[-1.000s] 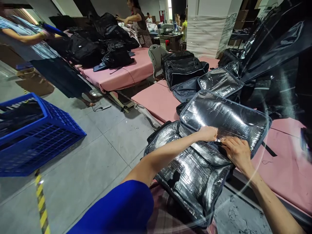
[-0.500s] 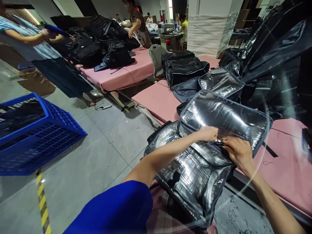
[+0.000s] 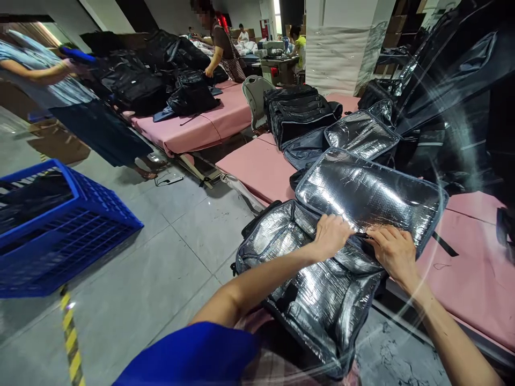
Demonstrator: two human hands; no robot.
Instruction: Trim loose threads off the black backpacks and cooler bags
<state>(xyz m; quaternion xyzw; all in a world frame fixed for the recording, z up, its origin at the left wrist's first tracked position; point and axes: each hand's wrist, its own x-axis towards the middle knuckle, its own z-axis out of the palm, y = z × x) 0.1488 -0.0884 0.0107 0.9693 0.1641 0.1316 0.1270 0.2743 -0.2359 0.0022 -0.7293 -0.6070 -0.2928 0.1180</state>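
Evidently, toward four o'clock, the foil-lined bag (image 3: 338, 289) lies open, seemingly for access: the left hand (image 3: 333, 236) pinches the dark hinge seam (image 3: 360, 235), lid (image 3: 374, 187) laid back toward three, while the right hand (image 3: 394, 251), fingers narrowed, grips that edge, presumably for tautness.

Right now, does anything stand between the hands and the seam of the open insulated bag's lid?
Nothing visible does: the left hand and the right hand are both at the seam between the foil-lined lid and the open insulated bag. Exactly what their fingers pinch is hard to make out.
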